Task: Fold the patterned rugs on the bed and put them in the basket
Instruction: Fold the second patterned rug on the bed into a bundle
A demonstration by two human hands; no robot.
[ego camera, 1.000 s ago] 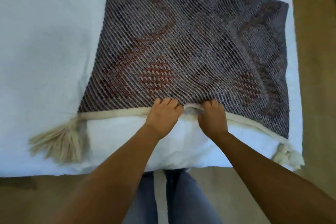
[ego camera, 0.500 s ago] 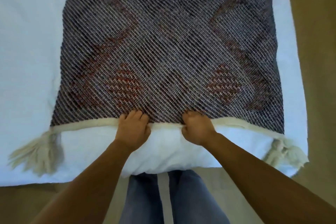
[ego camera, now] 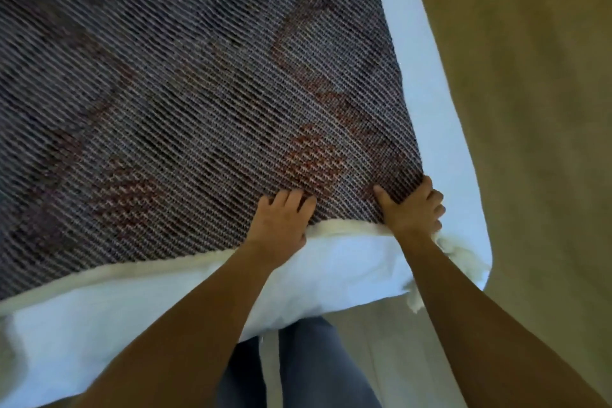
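A dark woven patterned rug [ego camera: 198,103] with reddish diamonds and a cream border lies spread over the white bed [ego camera: 331,275]. My left hand [ego camera: 281,222] grips the rug's near edge, fingers curled over the cream border. My right hand [ego camera: 412,205] holds the rug's near right corner, thumb on top and fingers wrapped under. A cream tassel [ego camera: 460,255] hangs from that corner just below my right hand. No basket is in view.
Tan carpet [ego camera: 530,109] runs along the bed's right side and in front of it. My legs in blue jeans [ego camera: 314,368] stand against the bed's near edge. The rug's left part runs out of the frame.
Both hands slid to the right along the rug's near edge; my right hand went from the middle of the border to the right corner. The view swung to the right as well.
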